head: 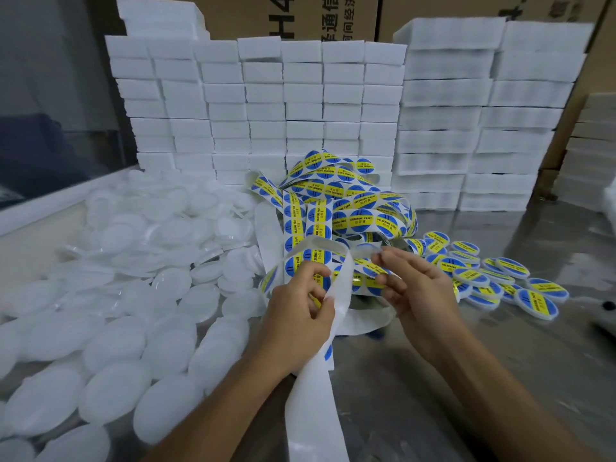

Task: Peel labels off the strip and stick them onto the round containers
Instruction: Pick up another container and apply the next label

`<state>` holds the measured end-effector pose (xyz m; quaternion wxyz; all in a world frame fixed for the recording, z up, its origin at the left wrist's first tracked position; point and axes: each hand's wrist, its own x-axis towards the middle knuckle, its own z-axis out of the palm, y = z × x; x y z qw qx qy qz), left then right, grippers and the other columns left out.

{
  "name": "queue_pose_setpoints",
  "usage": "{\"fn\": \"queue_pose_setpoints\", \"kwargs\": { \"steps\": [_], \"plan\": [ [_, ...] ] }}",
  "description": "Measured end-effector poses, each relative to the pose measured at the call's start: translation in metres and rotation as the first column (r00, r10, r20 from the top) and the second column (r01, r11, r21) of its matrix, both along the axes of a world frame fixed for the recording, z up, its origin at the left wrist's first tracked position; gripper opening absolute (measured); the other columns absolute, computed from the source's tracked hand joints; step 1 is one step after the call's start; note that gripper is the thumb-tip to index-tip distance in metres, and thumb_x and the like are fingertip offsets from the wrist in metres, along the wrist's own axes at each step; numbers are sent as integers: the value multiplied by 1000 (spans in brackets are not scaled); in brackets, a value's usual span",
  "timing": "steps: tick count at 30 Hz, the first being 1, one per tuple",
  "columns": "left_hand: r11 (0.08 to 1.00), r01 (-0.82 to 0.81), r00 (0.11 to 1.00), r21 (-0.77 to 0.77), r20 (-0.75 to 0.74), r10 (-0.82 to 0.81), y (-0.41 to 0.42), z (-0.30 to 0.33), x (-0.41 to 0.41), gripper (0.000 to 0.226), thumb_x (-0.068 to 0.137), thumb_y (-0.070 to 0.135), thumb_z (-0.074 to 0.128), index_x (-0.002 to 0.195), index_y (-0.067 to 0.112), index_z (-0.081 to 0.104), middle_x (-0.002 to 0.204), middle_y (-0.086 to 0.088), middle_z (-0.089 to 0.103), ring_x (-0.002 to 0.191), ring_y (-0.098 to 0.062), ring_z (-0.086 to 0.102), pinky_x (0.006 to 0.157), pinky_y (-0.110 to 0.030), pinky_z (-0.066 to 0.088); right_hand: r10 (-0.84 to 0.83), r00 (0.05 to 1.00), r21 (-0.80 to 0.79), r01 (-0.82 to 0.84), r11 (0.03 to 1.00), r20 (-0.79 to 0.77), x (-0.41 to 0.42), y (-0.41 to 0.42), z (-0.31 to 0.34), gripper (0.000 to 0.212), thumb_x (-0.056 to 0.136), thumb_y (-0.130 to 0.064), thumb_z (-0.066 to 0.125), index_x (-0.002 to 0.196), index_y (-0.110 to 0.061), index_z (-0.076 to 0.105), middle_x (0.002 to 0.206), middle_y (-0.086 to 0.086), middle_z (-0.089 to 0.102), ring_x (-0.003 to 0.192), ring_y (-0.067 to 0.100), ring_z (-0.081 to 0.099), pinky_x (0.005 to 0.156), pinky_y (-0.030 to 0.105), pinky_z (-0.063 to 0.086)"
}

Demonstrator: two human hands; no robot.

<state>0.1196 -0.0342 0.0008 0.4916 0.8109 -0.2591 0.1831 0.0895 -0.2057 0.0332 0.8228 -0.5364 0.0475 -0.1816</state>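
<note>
Entry: labelling of soldering-paste containers, part done.

- Labelled containers (510, 281): a small cluster is laid on the steel surface (500, 378) to the right, blue-and-yellow labels uppermost. This share is judged finished.
- Unlabelled containers (133, 295): a far larger heap of plain white round ones is spread over the left side. Most of the work is judged still to be done.
- Label strip (350, 208): a tangled pile is heaped at centre, many labels still on it (spent white backing (313, 395) trails down toward the viewer).
- Left hand (296, 315): grip curled round the strip where spent backing begins.
- Right hand (416, 288): fingertips (380, 258) are pinched at the strip's edge; whether a label is already lifted cannot be told.
- White foam blocks (300, 105): stacked behind.
</note>
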Motion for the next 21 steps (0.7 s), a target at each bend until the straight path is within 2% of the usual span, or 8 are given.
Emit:
{"fn": "queue_pose_setpoints", "kwargs": {
  "steps": [4, 8, 11, 12, 14, 16, 18, 21],
  "plan": [
    [995, -88, 993, 45, 84, 84, 2, -3, 3, 41, 82, 19, 72, 83, 47, 43, 72, 17, 58, 49, -4, 52, 53, -15, 42, 33, 998, 2, -33, 999, 57, 0, 2, 0, 5, 80, -17, 74, 80, -15, 79, 81, 4, 76, 55, 10, 64, 51, 18, 51],
    [994, -77, 996, 75, 48, 74, 1, -5, 2, 21, 77, 31, 72, 85, 37, 54, 70, 15, 58, 54, -5, 50, 56, -30, 49, 119, 989, -106, -110, 988, 87, 0, 12, -7, 15, 62, -21, 78, 76, -17, 80, 67, 3, 70, 56, 13, 62, 56, 20, 52],
    [979, 111, 993, -172, -27, -117, -2, 3, -4, 18, 73, 33, 60, 91, 31, 63, 73, 11, 63, 64, -9, 58, 59, -25, 47, 169, 982, -191, -150, 970, 83, 1, 18, -13, 14, 63, -18, 78, 77, -17, 79, 74, 7, 75, 63, 15, 69, 63, 25, 57],
    [948, 160, 982, -276, -53, -181, -2, 7, -6, 19, 73, 31, 58, 91, 27, 64, 78, 5, 66, 70, -16, 61, 62, -29, 50, 173, 982, -221, -151, 964, 82, 1, 19, -14, 14, 64, -17, 78, 79, -16, 79, 76, 9, 75, 67, 17, 71, 67, 29, 60],
    [913, 132, 983, -387, -70, -172, -1, 12, -8, 15, 76, 32, 60, 89, 26, 65, 83, -2, 68, 79, -27, 64, 67, -37, 53, 178, 981, -273, -152, 950, 75, 0, 20, -16, 22, 66, -17, 78, 87, -13, 76, 79, 13, 75, 73, 23, 72, 76, 39, 61],
    [939, 28, 1000, -342, 3, -29, 1, 14, -8, 8, 84, 24, 65, 85, 32, 64, 80, 4, 66, 75, -14, 63, 67, -27, 53, 178, 982, -304, -153, 940, 57, 0, 20, -16, 27, 69, -14, 77, 95, -11, 73, 78, 13, 75, 74, 24, 73, 80, 38, 59],
    [973, -33, 984, -229, 161, 71, 2, 13, -8, 17, 89, 11, 63, 90, 28, 64, 77, 10, 63, 73, -5, 59, 65, -15, 48, 168, 985, -301, -146, 942, 48, 0, 20, -15, 17, 71, -13, 77, 88, -13, 74, 78, 14, 76, 72, 22, 73, 76, 32, 61],
    [990, -133, 912, -40, 387, 138, 4, 16, -11, 17, 89, 13, 59, 104, 15, 68, 84, 13, 55, 73, -4, 53, 63, -14, 46, 147, 988, -278, -129, 952, 45, 0, 21, -14, 3, 73, -15, 76, 76, -14, 74, 75, 14, 75, 68, 21, 73, 72, 34, 61]
  ]
}}
